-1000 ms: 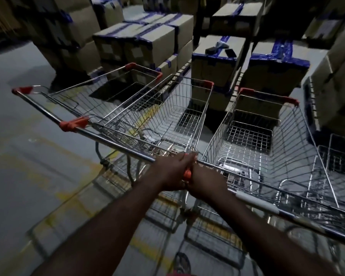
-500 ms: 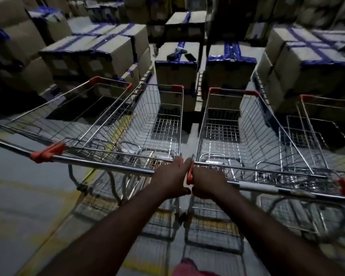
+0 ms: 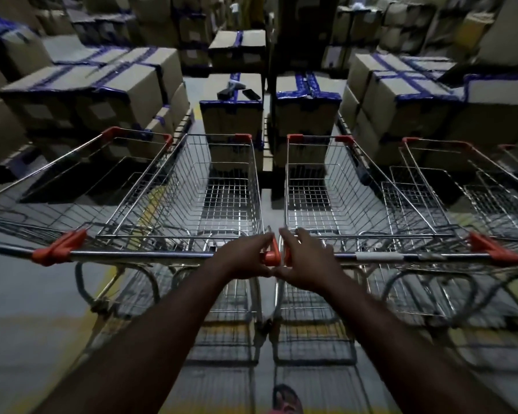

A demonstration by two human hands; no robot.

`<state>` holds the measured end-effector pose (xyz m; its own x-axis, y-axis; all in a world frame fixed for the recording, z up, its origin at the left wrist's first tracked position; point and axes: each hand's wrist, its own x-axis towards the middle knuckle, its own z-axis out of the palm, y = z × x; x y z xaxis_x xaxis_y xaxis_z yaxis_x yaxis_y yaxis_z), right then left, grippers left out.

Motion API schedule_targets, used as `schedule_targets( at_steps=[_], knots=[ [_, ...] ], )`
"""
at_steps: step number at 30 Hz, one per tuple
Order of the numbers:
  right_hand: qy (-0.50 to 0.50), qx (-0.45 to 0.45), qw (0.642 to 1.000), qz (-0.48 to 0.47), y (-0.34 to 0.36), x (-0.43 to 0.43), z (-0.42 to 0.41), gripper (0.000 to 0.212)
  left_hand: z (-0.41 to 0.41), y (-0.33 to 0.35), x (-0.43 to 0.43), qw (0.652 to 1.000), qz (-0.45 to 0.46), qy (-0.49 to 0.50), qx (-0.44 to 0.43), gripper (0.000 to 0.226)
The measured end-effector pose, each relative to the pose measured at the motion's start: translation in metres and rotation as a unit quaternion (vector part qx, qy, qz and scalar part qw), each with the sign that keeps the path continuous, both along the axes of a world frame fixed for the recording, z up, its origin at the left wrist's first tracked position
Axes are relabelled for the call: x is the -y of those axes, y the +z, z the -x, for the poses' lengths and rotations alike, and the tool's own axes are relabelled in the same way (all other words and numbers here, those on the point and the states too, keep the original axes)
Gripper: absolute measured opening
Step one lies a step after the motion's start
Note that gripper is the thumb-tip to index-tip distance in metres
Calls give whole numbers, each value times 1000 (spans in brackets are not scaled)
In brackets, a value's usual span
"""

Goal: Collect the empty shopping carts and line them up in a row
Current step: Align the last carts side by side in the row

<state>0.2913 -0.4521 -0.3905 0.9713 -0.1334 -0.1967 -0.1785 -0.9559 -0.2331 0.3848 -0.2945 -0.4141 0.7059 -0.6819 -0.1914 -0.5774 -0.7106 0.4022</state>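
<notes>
Several empty wire shopping carts stand side by side, noses toward the stacked boxes. My left hand [image 3: 245, 259] holds the orange right end of the centre-left cart's handle [image 3: 150, 254], fingers over it and thumb beneath. My right hand [image 3: 307, 262] holds the left end of the centre-right cart's handle [image 3: 401, 257] the same way, its fingers reaching forward over the bar. The two hands almost touch. The centre-left cart [image 3: 222, 186] and centre-right cart [image 3: 314, 186] sit parallel with a narrow gap between them. One more cart [image 3: 72, 180] is on the left and another [image 3: 449, 180] on the right.
Taped cardboard boxes [image 3: 234, 115] are stacked close in front of the cart noses and across the back. A dark tool lies on one box [image 3: 231, 90]. Grey floor with a yellow line [image 3: 27, 309] lies to the left. My foot [image 3: 284, 398] shows at the bottom.
The two held carts have swung round to stand parallel and square to the boxes. More of the right-hand carts has come into view. My fingers have loosened on the handle ends.
</notes>
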Motion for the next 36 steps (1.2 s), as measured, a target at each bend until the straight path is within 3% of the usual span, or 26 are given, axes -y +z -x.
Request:
schedule_targets(
  at_steps=[2,4,7,11,14,22,36],
  knots=[
    [26,42,998,28,-2,-8,-6,91,0,5,-26,998,31,46,34,73],
    [77,47,994,60,-2,-16,-15,81,-5,2,-66,975,51,156,150,59],
    [106,9,993,57,-11,-22,-26,68,-18,-7,-137,882,47,375,282,59],
    [104,11,994,40,-28,-18,-28,62,-31,-14,-210,827,-28,545,135,95],
    [112,31,991,59,-35,-15,-27,59,-41,-17,-227,821,-25,567,70,99],
    [153,141,978,29,-49,-10,-28,39,-45,-29,-229,813,-23,574,96,96],
    [137,121,982,47,-54,-9,-26,42,-50,-24,-231,835,-25,537,118,90]
  ],
)
